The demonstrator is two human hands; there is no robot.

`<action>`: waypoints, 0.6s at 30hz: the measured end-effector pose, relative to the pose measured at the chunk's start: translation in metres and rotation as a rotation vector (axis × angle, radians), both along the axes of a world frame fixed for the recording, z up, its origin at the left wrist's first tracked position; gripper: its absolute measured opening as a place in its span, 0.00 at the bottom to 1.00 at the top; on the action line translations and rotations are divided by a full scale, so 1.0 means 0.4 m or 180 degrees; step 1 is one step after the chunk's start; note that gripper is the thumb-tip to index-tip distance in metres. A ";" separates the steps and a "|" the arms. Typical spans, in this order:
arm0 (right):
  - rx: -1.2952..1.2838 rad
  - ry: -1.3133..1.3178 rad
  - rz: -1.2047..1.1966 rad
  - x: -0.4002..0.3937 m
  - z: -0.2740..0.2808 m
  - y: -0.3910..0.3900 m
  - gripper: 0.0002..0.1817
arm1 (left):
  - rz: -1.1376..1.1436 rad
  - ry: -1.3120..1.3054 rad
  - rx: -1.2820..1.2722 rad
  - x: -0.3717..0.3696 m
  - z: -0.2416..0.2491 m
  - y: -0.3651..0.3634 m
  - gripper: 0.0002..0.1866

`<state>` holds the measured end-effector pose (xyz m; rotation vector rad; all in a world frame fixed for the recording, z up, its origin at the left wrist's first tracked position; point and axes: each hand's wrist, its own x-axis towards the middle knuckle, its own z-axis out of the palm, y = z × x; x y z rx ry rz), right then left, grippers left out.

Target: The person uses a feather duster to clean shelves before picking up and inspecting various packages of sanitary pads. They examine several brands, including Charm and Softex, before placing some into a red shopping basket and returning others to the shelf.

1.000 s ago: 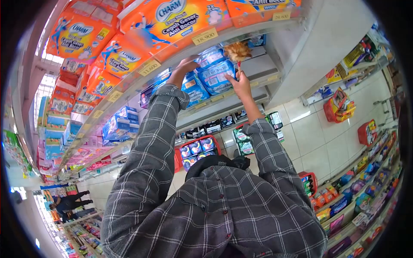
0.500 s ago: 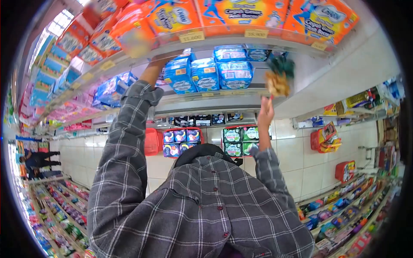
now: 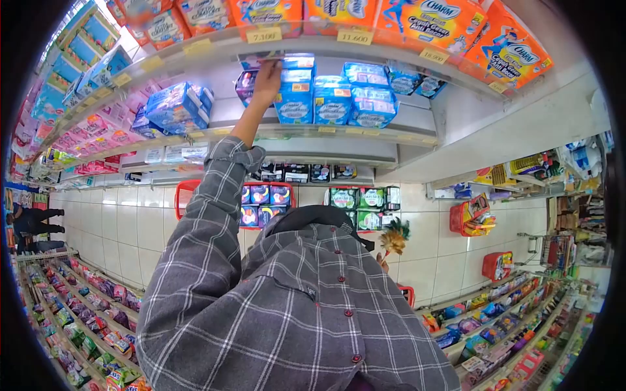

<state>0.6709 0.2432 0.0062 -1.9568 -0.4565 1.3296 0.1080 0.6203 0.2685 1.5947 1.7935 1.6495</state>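
Observation:
My left hand reaches onto the middle shelf, between a dark purple pack and a blue sanitary pad pack. Its fingers look loosely apart beside the packs, their tips partly hidden below the upper shelf's edge. More blue packs stand in a stacked group to the right. Low at my right side, my right hand is closed around the handle of a feather duster. The duster's tan and dark green feathers point up, away from the shelf; my body hides most of that arm.
Orange pad packs line the upper shelf above a price-tag rail. Red baskets of packs stand on the floor below, one with green packs. Another red basket is farther right. A person is at far left.
My right hand has lowered the feather duster from the shelf's right end to beside my body. My left hand has drawn back slightly and shows more. The view has shifted.

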 end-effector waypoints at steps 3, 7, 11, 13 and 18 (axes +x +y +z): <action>0.0048 -0.0212 -0.0244 0.043 -0.149 -0.110 0.27 | 0.0152 -0.1023 0.0541 0.017 0.075 -0.100 0.15; -0.0273 -0.0518 0.0250 -0.060 0.121 -0.131 0.32 | 0.0766 -0.1399 0.0595 -0.038 0.068 -0.259 0.19; 0.0031 -0.0876 0.0495 -0.185 0.156 -0.180 0.31 | 0.0694 -0.0964 -0.0639 -0.096 -0.165 -0.495 0.24; -0.0108 -0.0591 0.0461 -0.278 0.164 -0.213 0.27 | 0.0401 -0.0891 -0.1195 -0.148 -0.378 -0.629 0.24; 0.1153 -0.0158 0.1274 -0.482 0.036 -0.330 0.20 | -0.0010 -0.0803 -0.1010 -0.202 -0.311 -0.683 0.18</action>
